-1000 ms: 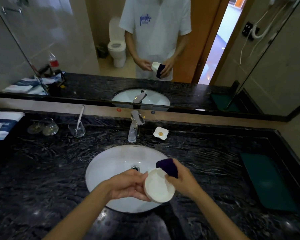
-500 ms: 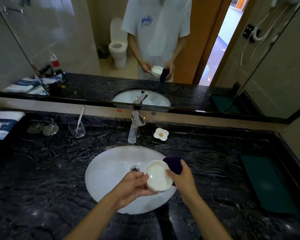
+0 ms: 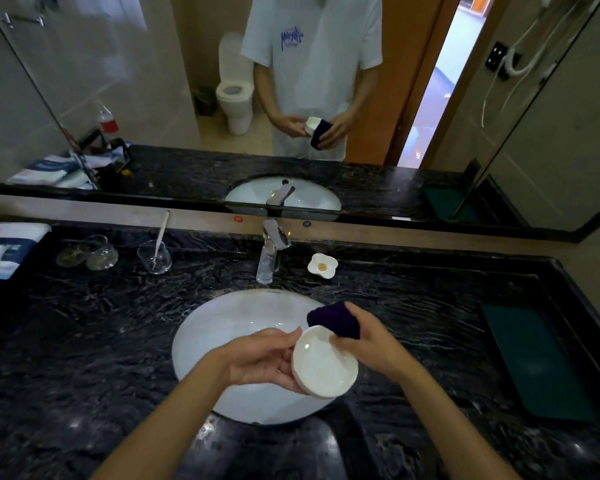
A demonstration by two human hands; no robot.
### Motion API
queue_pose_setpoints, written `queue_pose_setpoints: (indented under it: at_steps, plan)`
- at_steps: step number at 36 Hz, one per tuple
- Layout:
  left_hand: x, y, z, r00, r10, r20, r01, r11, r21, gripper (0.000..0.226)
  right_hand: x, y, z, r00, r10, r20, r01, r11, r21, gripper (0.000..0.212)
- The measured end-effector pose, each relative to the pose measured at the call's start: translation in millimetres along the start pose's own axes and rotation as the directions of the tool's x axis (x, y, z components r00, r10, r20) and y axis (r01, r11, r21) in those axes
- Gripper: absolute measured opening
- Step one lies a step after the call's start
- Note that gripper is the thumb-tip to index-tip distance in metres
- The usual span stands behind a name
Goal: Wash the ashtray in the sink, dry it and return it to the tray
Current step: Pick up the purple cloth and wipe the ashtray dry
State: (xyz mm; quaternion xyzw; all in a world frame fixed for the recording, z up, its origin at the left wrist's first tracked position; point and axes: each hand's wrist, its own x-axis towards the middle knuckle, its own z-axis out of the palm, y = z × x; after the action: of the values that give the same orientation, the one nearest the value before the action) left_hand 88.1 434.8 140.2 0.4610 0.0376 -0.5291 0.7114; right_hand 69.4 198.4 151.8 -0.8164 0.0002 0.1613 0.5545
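Over the white sink (image 3: 222, 327), the left hand (image 3: 260, 358) holds the white ashtray (image 3: 324, 367); the right hand (image 3: 368, 341) fingers grip a dark purple cloth (image 3: 335, 318) touching its rim.

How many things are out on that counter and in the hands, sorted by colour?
White: 2, ashtray, flower-shaped dish
Clear glass: 3, tumbler with stirrer, two glass pieces
Purple: 1, cloth
Green: 1, tray
Total: 7
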Motion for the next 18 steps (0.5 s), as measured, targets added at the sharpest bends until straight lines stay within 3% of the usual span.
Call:
queue_pose_setpoints:
  at_steps: [3,7,12,15,18]
  plan:
    - [-2.4,9.4,-2.4,0.992,-0.022,0.123,0.014,0.998,0.069,0.054,7.5,-12.5,-3.8,0.989,-0.001,0.151,0.009,0.999,-0.054,0.04]
    - [2.4,2.7,-9.7,0.996,0.033,0.084,-0.038,0.998,0.052,0.061,14.8,-14.6,-4.9,0.99,-0.002,0.144,0.008,0.999,-0.042,0.039]
    - [6.6,-19.2,-9.6,0.987,0.154,-0.048,-0.158,0.983,-0.092,0.043,18.0,7.9,7.3,0.997,0.03,-0.065,-0.031,0.999,-0.013,0.04]
    - [10.5,-34.8,-3.7,0.955,0.236,-0.178,-0.27,0.944,-0.192,0.048,14.9,21.8,23.9,0.965,0.129,-0.23,-0.083,0.977,0.199,0.04]
    - [18.6,-51.7,7.0,0.908,0.274,-0.318,-0.359,0.9,-0.248,0.051,10.4,32.1,50.0,0.88,0.271,-0.391,-0.118,0.92,0.373,0.042]
